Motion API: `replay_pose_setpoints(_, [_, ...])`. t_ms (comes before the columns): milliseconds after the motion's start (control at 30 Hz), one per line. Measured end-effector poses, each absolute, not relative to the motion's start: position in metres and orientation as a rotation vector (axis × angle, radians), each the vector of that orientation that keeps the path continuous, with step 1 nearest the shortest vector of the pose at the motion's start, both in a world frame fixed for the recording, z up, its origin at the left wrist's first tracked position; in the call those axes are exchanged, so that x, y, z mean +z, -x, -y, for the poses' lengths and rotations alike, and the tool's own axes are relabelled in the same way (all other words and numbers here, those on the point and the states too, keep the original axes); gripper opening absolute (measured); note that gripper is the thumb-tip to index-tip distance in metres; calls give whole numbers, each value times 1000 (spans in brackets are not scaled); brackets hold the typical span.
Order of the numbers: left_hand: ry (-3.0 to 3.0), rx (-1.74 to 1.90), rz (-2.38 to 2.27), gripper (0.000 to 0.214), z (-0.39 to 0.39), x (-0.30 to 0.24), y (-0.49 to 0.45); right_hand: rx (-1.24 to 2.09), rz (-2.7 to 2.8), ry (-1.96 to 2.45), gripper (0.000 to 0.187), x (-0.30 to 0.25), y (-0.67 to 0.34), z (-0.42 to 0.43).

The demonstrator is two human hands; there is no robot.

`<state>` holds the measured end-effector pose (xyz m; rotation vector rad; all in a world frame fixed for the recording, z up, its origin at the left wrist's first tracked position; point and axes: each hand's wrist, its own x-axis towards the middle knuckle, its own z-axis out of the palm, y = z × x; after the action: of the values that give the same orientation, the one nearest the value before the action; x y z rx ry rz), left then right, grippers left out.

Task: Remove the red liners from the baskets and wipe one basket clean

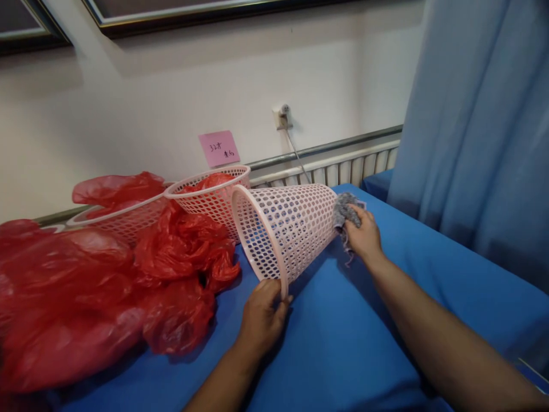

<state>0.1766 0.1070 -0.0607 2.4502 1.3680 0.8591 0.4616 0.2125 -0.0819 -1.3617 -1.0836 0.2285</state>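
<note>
A pink perforated plastic basket lies tilted on its side over the blue-covered table, its wide mouth facing left. My left hand grips the lower part of its rim, fingers closed round the edge. At the narrow base end, my right hand presses a grey rag against the basket; frayed threads hang from the cloth. The inside of the basket shows only through its holes and mouth.
Crumpled red plastic bags cover the left side. Behind them stand another pink basket and a further basket, both with red bags inside. A pink note, a plugged socket, a radiator and a blue curtain line the back.
</note>
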Motion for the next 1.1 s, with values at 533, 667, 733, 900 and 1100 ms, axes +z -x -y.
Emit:
replay_pose_setpoints(533, [-2333, 1039, -1354, 15, -101, -52, -183, 190, 1882, 446, 52, -45, -411, -125])
replay_pose_setpoints(667, [-2320, 1154, -1339, 21, -100, -47, -180, 123, 1624, 815, 47, -60, -424, -156])
replay_pose_setpoints(733, [-2396, 1064, -1332, 18, -99, -47, -179, 142, 1343, 1100, 43, -67, -440, -178])
replay_pose_setpoints(900, [-2610, 785, -1250, 13, -95, -52, -185, 251, 1053, 1359, 44, -69, -463, -203])
replay_pose_setpoints(1100, [-2631, 689, -1303, 11, -98, -53, -185, 179, 1683, 632, 49, -46, -416, -130])
